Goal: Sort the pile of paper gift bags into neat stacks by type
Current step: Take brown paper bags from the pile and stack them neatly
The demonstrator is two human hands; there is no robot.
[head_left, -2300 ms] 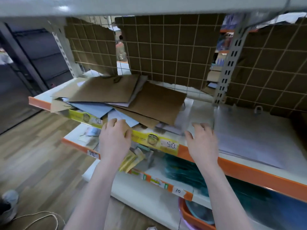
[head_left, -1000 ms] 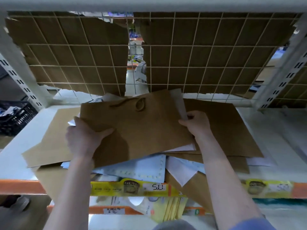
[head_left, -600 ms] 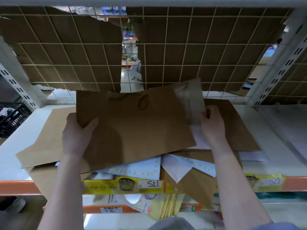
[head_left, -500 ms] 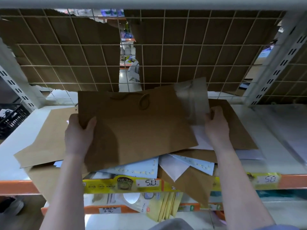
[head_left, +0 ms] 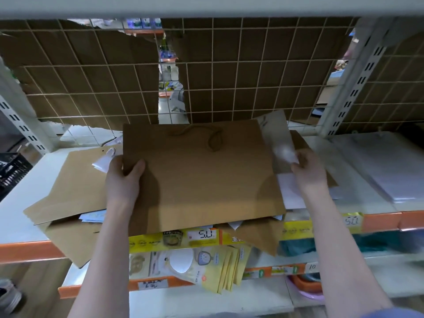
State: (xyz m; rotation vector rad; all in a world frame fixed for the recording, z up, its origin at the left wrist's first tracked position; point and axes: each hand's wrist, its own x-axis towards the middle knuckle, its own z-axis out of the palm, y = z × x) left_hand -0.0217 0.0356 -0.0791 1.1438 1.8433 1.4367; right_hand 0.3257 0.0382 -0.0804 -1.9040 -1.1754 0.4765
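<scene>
Now keep your left hand (head_left: 125, 180) clamped on the brown bag (head_left: 202, 175), your right hand (head_left: 308, 172) pinching the white bag (head_left: 278, 143), and slide them apart flat over the shelf (head_left: 25, 251).

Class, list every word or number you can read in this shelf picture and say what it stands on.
"5.0": white price tag on the yellow shelf-edge strip.
"5.0": second price tag, further right, blurred.
"10": lower shelf label.
Strip print, yellow packets and lower orange label: unreadable.
</scene>
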